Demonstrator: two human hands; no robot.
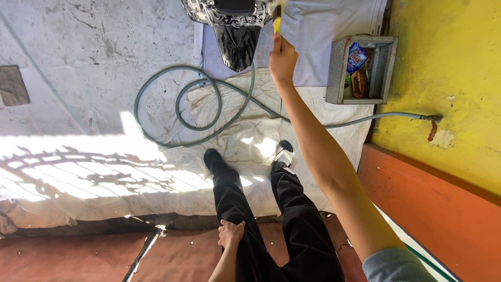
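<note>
Grey-green rubber hose (177,102) lies looped over the left edge of the wrinkled white ground sheet (313,104), slack, its far end on a wall tap (432,121).

Left hand (230,233) rests on the thigh, fingers loosely curled, probably bracing.

Right hand (282,58) reaches forward near the sheet's far edge, fingers clamped on a yellow-handled brush (276,21) against a soapy black panel (236,28).

Grey metal box of supplies (387,68) sits at the right edge.
</note>
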